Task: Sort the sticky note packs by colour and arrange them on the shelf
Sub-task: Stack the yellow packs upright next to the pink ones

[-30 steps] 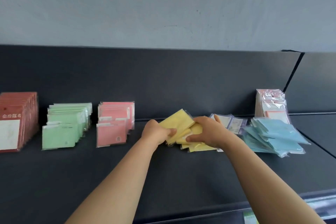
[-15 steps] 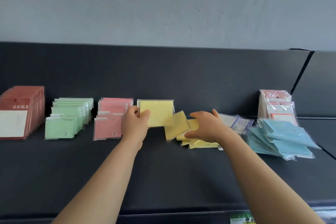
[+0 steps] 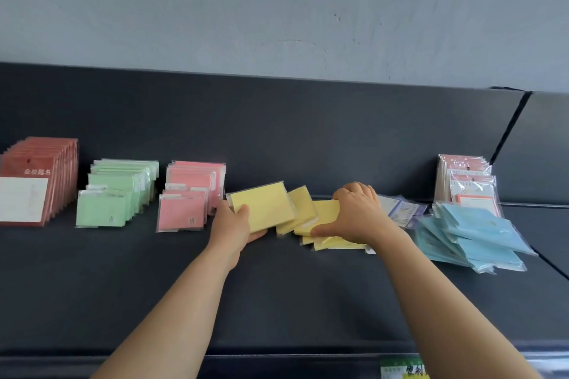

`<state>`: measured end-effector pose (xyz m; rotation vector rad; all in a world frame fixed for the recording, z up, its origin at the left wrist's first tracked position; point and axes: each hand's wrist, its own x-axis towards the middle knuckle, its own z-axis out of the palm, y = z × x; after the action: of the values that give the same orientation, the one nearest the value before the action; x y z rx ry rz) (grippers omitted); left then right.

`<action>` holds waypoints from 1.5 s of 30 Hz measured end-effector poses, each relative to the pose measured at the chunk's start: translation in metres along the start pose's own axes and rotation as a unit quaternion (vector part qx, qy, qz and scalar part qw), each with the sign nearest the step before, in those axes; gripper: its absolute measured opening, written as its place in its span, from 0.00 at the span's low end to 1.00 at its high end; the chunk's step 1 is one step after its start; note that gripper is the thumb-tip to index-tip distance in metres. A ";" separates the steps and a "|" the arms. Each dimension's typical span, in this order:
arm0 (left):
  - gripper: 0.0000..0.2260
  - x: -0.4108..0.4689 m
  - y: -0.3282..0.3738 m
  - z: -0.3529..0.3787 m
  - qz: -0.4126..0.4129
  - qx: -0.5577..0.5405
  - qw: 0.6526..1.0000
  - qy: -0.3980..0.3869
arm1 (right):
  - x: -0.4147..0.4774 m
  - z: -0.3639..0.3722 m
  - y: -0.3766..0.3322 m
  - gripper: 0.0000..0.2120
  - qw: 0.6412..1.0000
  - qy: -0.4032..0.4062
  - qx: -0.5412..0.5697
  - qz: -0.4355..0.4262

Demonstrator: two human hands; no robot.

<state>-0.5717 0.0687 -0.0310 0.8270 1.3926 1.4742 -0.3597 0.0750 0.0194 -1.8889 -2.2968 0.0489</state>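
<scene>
On the dark shelf [image 3: 277, 292] my left hand [image 3: 234, 224] grips one yellow sticky note pack [image 3: 264, 203], tilted, thumb on top, just right of the pink row [image 3: 189, 194]. My right hand [image 3: 354, 212] rests curled on a loose heap of yellow packs [image 3: 323, 215], thumb at its front edge. A green row [image 3: 114, 191] stands left of the pink row. A messy pile of blue packs [image 3: 471, 234] lies at the right.
Red packs [image 3: 34, 178] stand in a row at the far left. Purple-white packs [image 3: 403, 209] lie behind my right hand, and pink-white packs [image 3: 465, 181] lean against the back panel at the right. A shelf joint [image 3: 511, 129] runs at the right. A price label [image 3: 403, 369] sits on the front edge.
My left hand lifted a yellow pack off the heap toward the pink row, then brought it lower and tilted. My right hand stayed on the yellow heap.
</scene>
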 end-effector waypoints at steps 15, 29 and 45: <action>0.13 0.011 0.010 -0.003 -0.030 0.079 0.993 -0.085 | 0.047 -0.001 -0.043 0.18 0.971 -0.065 0.220 0.065; 0.09 -0.015 0.041 -0.044 -0.005 0.107 0.981 -0.162 | -0.008 -0.054 -0.033 0.11 0.861 0.021 0.508 0.022; 0.08 -0.038 0.018 -0.079 0.015 0.143 0.980 -0.135 | -0.023 0.015 -0.016 0.29 0.959 0.095 0.160 0.213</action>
<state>-0.6338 0.0049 -0.0197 1.1870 1.4049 1.1444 -0.3733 0.0508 0.0042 -2.0654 -1.6142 0.2631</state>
